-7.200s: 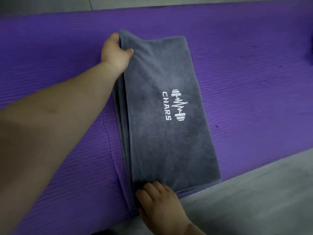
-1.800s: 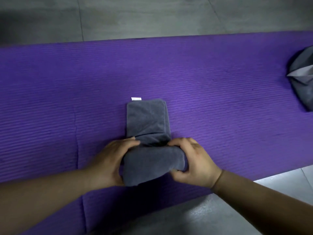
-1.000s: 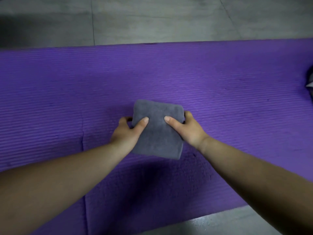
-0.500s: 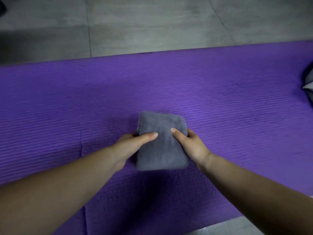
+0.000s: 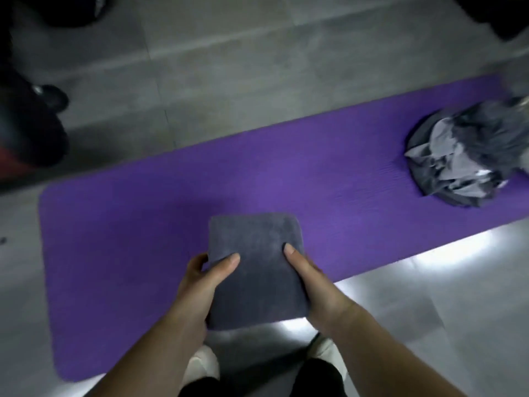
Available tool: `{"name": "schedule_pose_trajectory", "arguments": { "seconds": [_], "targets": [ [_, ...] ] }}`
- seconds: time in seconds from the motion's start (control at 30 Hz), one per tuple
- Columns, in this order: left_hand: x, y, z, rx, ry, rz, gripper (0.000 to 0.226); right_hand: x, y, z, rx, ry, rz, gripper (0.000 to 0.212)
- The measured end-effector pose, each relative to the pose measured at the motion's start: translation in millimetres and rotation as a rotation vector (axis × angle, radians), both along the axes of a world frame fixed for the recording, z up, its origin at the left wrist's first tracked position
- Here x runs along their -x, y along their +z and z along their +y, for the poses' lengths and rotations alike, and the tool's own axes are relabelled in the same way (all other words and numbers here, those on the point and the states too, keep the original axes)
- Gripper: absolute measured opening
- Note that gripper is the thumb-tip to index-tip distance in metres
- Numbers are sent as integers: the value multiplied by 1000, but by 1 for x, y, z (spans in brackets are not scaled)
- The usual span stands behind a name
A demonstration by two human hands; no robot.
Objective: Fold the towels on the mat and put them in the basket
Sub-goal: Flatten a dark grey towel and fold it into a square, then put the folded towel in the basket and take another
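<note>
A grey towel (image 5: 257, 253), folded into a thick compact square, is held up above the purple mat (image 5: 137, 219). My left hand (image 5: 200, 285) grips its left edge with the thumb on top. My right hand (image 5: 315, 285) grips its right edge the same way. A heap of unfolded grey towels (image 5: 469, 156) lies on the mat's right end. No basket is in view.
Grey tiled floor surrounds the mat. Dark shapes, one a black and red object (image 5: 25, 138), stand at the far left. Another dark object (image 5: 498, 12) sits at the top right corner. My feet in pale shoes (image 5: 200, 368) show below the towel.
I finished folding the towel into a square, then lifted it off the mat with both hands. The view has pulled back and higher, now showing the mat's left end and the towel heap.
</note>
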State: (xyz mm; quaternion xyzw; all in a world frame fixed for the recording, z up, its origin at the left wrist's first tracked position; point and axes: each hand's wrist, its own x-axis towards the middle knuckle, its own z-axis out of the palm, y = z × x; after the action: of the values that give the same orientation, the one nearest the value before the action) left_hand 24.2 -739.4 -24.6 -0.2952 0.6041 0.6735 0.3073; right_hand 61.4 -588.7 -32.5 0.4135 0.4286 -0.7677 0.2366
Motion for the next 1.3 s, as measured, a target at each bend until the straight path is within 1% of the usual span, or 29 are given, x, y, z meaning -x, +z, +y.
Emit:
{"name": "schedule_pose_trajectory", "arguments": {
  "seconds": [0.03, 0.1, 0.17, 0.2, 0.23, 0.3, 0.33, 0.4, 0.43, 0.47, 0.53, 0.57, 0.6, 0.63, 0.67, 0.73, 0.8, 0.83, 0.87, 0.97, 1.0, 1.07, 1.2, 1.27, 1.3],
  "targets": [
    [0, 39, 1, 1, -19, 21, 54, -3, 40, 1, 64, -11, 1, 63],
    [0, 109, 4, -10, -85, 64, 49, -8, 116, 6, 95, -14, 14, 60],
    [4, 172, 14, -13, -130, 113, 50, -13, 184, 12, 36, -40, 62, 52],
    [8, 199, 21, -14, -151, 140, 54, -14, 212, 18, -28, -68, 93, 44],
    [11, 224, 30, -20, -171, 163, 52, -15, 239, 24, -88, -108, 123, 33],
    [12, 265, 57, -53, -219, 202, 28, -22, 283, 41, -199, -198, 181, 17],
    [11, 283, 74, -72, -266, 226, 18, -28, 299, 54, -249, -255, 203, 15],
    [3, 314, 116, -105, -364, 277, 7, -41, 326, 85, -321, -376, 229, 15],
    [-3, 326, 138, -117, -397, 304, 6, -50, 335, 102, -344, -431, 242, 22],
    [-11, 338, 163, -128, -427, 338, 11, -60, 342, 123, -366, -479, 260, 38],
    [-28, 357, 214, -137, -461, 391, 22, -86, 361, 168, -359, -552, 292, 91],
    [-40, 365, 241, -142, -471, 400, 24, -101, 368, 192, -325, -580, 318, 110],
    [-53, 373, 268, -152, -490, 403, 24, -119, 374, 218, -287, -596, 340, 115],
    [-69, 379, 295, -168, -507, 400, 24, -139, 379, 245, -236, -602, 357, 108],
    [-87, 384, 321, -189, -521, 386, 22, -159, 384, 272, -193, -591, 348, 95],
    [-122, 389, 368, -229, -541, 348, 23, -197, 392, 321, -157, -551, 292, 73],
    [-152, 389, 408, -236, -553, 303, 28, -227, 401, 361, -217, -509, 274, 46],
    [-164, 391, 427, -240, -551, 287, 29, -238, 406, 380, -262, -513, 279, 36],
    [-173, 391, 444, -244, -552, 281, 29, -248, 409, 396, -305, -537, 281, 30],
    [-191, 390, 496, -272, -573, 289, 30, -267, 411, 438, -424, -611, 304, 19],
    [-192, 389, 513, -278, -588, 299, 25, -270, 410, 452, -447, -631, 310, 16],
    [-195, 388, 548, -287, -613, 316, 7, -274, 408, 480, -475, -679, 305, 11],
    [-198, 383, 627, -311, -664, 332, 10, -279, 412, 553, -555, -699, 285, 7],
    [-196, 378, 672, -338, -679, 302, 3, -275, 416, 599, -614, -685, 276, 7],
    [-193, 376, 697, -348, -682, 284, 16, -272, 417, 624, -635, -677, 271, 8]
  ]
}}
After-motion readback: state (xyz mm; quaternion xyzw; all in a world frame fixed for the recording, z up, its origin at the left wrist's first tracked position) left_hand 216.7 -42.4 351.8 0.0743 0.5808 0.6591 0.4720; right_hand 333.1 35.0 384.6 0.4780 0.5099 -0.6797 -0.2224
